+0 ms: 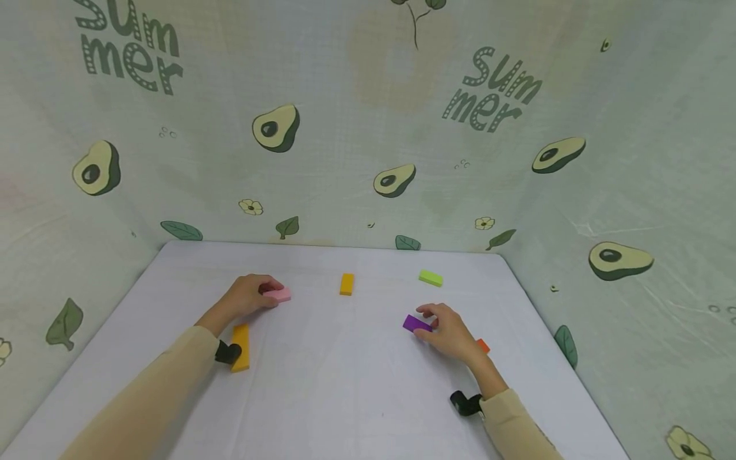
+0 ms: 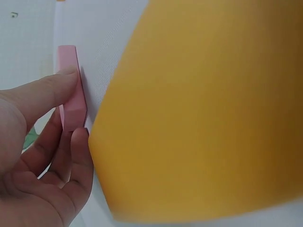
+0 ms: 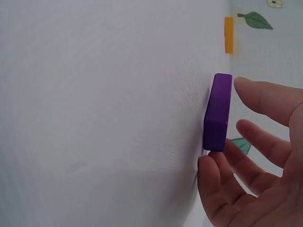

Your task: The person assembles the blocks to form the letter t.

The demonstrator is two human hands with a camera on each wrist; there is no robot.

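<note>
The left hand pinches a pink block at the left of the table; in the left wrist view the thumb lies on the pink block and the other fingers curl at its near end. On the right, the right hand is spread around a purple block, which lies on the table. The right wrist view shows a small gap between the thumb and the purple block, with the fingertips close to its lower end.
A long yellow block lies beneath the left wrist, looming large in the left wrist view. A smaller yellow block is mid-table, a green block at the back right. An orange block is partly behind the right wrist. Patterned cloth surrounds the table.
</note>
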